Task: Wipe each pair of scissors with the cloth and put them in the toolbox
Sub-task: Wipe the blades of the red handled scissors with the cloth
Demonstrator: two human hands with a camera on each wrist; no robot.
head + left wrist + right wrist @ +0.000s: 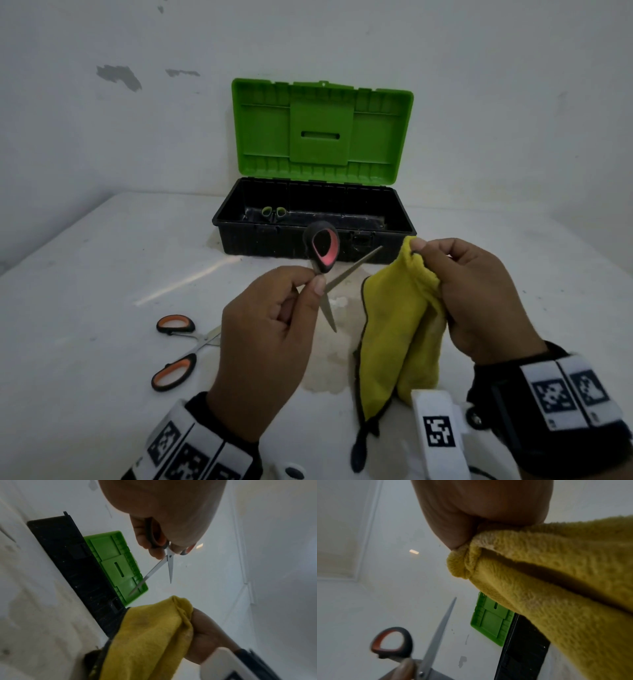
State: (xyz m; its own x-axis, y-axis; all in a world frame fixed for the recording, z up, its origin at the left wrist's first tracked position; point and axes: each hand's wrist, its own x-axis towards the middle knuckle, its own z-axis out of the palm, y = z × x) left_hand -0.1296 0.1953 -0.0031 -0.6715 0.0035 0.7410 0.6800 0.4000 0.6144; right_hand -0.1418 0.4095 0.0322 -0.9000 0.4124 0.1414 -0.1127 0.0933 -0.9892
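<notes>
My left hand (pixel 274 322) grips a pair of black scissors with red-lined handles (pixel 323 250), blades spread apart, above the table. These scissors (pixel 169 561) show in the left wrist view, and their handle loop and blade (pixel 436 635) in the right wrist view. To their right, my right hand (pixel 476 294) pinches a hanging yellow cloth (pixel 400 329) at its top fold. The cloth (pixel 556 581) does not touch the blades. Orange-handled scissors (pixel 178 353) lie open on the table at left. The toolbox (pixel 246 219) stands behind with its green lid (pixel 322 130) up; green-handled scissors (pixel 273 211) lie inside.
The white table (pixel 102 257) meets a white wall close behind the toolbox. A pale stain (pixel 329 373) marks the table under my hands. Both wrists carry black bands with white marker tags.
</notes>
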